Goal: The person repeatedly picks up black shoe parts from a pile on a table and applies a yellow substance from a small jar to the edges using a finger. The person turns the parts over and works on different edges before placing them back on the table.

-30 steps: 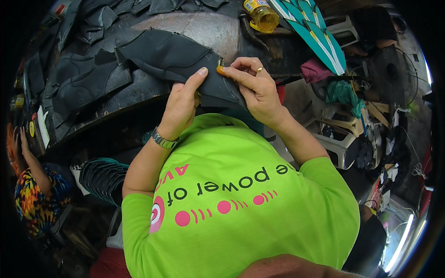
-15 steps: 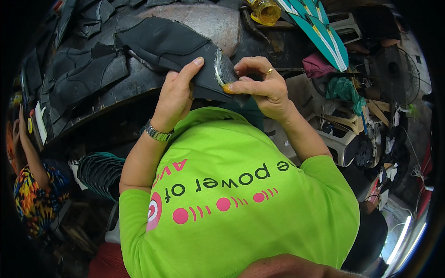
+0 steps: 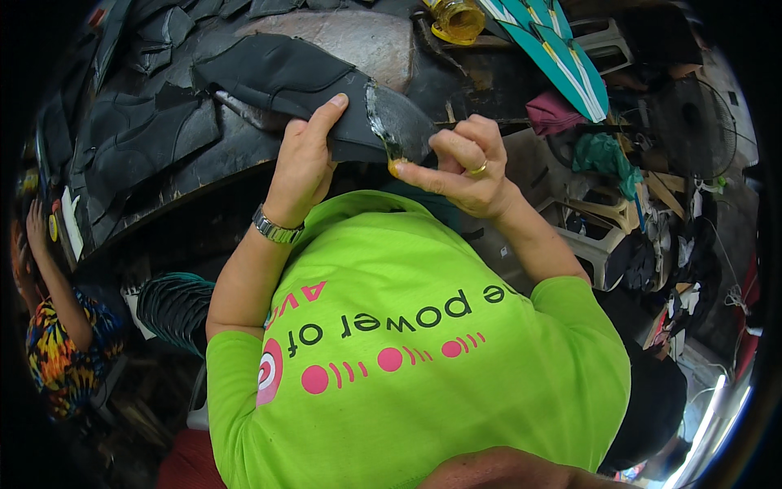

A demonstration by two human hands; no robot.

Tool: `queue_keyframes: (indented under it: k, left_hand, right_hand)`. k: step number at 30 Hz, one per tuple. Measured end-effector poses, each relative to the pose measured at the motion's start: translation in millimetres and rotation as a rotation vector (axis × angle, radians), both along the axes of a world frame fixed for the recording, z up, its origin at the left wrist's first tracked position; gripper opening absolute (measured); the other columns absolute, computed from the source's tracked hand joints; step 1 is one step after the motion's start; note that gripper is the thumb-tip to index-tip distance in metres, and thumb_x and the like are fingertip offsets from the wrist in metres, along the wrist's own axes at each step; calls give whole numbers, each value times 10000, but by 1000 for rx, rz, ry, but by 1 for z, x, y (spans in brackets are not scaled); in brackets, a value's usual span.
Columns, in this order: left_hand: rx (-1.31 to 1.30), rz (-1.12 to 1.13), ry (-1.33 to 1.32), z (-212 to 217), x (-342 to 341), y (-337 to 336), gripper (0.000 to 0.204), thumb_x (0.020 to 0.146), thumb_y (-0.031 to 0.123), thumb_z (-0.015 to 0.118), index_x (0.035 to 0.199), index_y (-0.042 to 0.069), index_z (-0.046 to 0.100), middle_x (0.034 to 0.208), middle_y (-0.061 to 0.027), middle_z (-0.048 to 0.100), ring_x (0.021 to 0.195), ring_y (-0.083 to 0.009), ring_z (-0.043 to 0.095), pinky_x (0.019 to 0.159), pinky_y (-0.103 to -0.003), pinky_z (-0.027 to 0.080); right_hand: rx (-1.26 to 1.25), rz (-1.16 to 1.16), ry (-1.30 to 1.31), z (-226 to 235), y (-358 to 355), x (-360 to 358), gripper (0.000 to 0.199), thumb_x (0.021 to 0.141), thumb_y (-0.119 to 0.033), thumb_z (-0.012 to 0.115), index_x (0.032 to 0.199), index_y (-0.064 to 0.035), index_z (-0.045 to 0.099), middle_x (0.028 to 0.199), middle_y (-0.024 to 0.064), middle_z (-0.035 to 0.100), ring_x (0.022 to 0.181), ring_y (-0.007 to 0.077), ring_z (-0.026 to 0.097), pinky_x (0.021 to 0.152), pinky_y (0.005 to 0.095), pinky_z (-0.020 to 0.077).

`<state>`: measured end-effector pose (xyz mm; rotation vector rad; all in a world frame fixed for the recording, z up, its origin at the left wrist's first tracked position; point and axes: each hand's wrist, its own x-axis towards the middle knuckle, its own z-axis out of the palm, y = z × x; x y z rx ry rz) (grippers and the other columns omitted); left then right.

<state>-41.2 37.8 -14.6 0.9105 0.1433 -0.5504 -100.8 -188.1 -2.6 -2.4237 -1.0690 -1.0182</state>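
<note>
My left hand (image 3: 311,159) is closed on a black shoe upper (image 3: 277,77), its thumb on top and its fingers underneath. The upper looks like leather, with stitched seams, and is held over the front edge of the workbench. A shiny wet band of glue (image 3: 377,118) crosses it near its right end. My right hand (image 3: 468,167), with a ring on one finger, is at that end. Its curled fingers are at the edge of the flap, and the yellow-smeared thumb tip touches the near end of the glue band.
Other black uppers (image 3: 151,134) lie on the dark workbench (image 3: 236,159). An open jar of yellow glue (image 3: 458,20) stands at the back, beside teal sheets (image 3: 554,61) with white strips. A person in a colourful shirt (image 3: 61,350) is at far left. Stools (image 3: 590,244) and a fan (image 3: 692,126) are at right.
My right thumb has drawn slightly down and left with the glue, and its other fingers have curled in more at the flap's edge. The upper has shifted slightly left.
</note>
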Motion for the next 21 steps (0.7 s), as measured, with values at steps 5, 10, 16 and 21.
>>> queue_keyframes:
  k: [5,10,16,21]
  left_hand:
    - [-3,23,19,0,16,-8,316,1015,231,542,1113,-59,621,1051,-145,706,941,-240,713,863,-392,585]
    - [-96,154,12,15,22,-37,304,1002,294,590,1038,-1,650,1039,-86,694,963,-154,666,856,-329,515]
    - [-132,196,-117,35,13,-67,443,1008,470,534,1032,55,687,1003,-31,685,880,-114,613,792,-268,450]
    - [186,-77,-156,44,13,-61,481,1019,439,525,1143,-11,642,1041,-35,669,921,-100,562,836,-285,453]
  right_hand:
    - [249,50,182,0,-3,-14,500,645,34,714,1081,-203,769,904,-4,490,692,173,485,632,311,381]
    - [898,77,756,0,10,-16,940,918,83,573,1573,-225,-27,1042,116,570,833,144,581,755,281,511]
    - [1379,191,858,12,33,18,1010,914,105,556,1569,-248,-128,1242,180,541,1076,223,630,910,370,557]
    - [1479,235,756,36,33,49,998,890,127,556,1577,-261,-54,1294,191,535,1150,244,595,951,403,554]
